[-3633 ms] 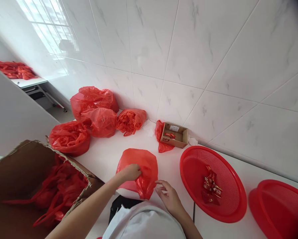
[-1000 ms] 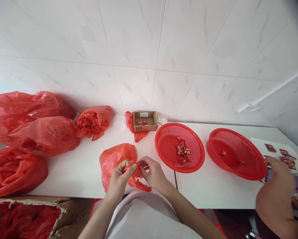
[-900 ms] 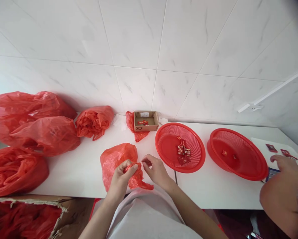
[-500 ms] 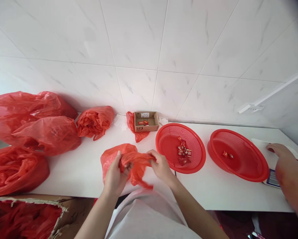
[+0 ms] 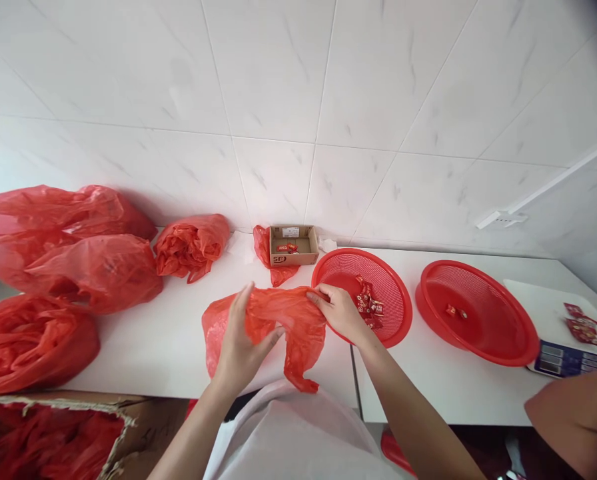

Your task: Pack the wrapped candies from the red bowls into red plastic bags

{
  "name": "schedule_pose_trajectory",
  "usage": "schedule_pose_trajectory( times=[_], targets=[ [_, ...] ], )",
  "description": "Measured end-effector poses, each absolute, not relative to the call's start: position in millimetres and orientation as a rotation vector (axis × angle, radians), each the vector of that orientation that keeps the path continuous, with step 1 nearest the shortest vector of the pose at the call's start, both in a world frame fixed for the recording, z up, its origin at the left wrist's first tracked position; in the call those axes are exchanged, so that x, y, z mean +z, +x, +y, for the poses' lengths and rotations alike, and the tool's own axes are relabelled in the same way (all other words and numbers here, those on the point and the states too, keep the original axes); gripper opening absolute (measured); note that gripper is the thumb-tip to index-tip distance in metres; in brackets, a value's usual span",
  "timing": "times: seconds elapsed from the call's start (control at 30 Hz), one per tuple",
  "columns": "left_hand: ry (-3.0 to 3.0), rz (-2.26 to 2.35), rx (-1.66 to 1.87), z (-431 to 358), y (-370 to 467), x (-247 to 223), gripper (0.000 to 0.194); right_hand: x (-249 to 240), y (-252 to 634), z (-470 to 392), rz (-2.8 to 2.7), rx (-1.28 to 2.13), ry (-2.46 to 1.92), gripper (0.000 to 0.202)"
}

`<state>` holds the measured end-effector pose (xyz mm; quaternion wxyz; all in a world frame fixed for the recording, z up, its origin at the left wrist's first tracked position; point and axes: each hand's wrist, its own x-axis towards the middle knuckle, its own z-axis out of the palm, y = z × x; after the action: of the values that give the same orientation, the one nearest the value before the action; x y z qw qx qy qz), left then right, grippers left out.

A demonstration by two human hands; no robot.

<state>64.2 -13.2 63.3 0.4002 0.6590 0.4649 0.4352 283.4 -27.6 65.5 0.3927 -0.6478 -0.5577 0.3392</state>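
Note:
Over the table, a thin red plastic bag [image 5: 303, 320] hangs spread out between my hands. My right hand [image 5: 341, 310] pinches its upper right edge between thumb and fingers. At the bag's left side, my left hand [image 5: 241, 343] has thumb and fingers wide apart; whether its fingertips are inside the bag I cannot tell. Behind my left hand lies another red bag [image 5: 216, 327], bulging, its contents unclear. Close by my right hand stands a red mesh basket [image 5: 323, 267] holding small red packets [image 5: 366, 300].
A small cardboard box [image 5: 306, 257] with a few packets stands by the wall. Stuffed red bags [image 5: 98, 273] crowd the left. To the right are a second red basket [image 5: 498, 320], a scale [image 5: 551, 357] bearing packets [image 5: 583, 327], and another person's arm [image 5: 578, 413]. An open carton [image 5: 143, 427] sits lower left.
The bunched bag has been stretched wider between my hands. My left hand's fingers have spread, and my right hand has moved slightly up and right. The other person's hand has left the scale.

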Motion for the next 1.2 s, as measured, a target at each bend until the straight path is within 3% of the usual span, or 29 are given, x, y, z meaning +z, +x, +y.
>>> schedule_pose_trajectory(
  times=[0.13,0.23,0.3,0.4,0.63,0.73,0.9,1.03,1.2],
  targets=[
    [1.546,1.082,0.977,-6,66,63,0.023,63,289,-27,-1.538,1.026,-1.652,0.046],
    [1.475,1.097,0.960,-4,67,68,0.012,60,298,-23,-1.553,1.041,-1.680,0.037],
    [1.363,1.099,0.941,-5,70,73,0.006,63,298,-21,-1.486,0.786,-1.728,0.027],
    [1.188,1.099,0.946,-6,77,77,0.007,73,280,-28,-1.401,0.443,-1.672,0.018],
    [1.167,1.155,0.958,-4,84,61,0.008,56,216,-52,-1.533,0.655,-1.525,0.022],
    [1.321,1.224,0.905,-2,79,45,0.015,33,231,-44,-1.479,0.692,-1.618,0.017],
    [1.462,1.481,0.878,14,47,14,0.011,20,290,-37,-1.346,0.719,-1.711,0.021],
    [1.548,1.600,0.876,15,27,-4,0.003,22,323,-47,-1.175,0.661,-1.760,0.007],
    [1.800,1.285,0.400,-17,44,-32,0.019,19,325,-54,-0.994,0.834,-1.659,0.021]
  ],
)
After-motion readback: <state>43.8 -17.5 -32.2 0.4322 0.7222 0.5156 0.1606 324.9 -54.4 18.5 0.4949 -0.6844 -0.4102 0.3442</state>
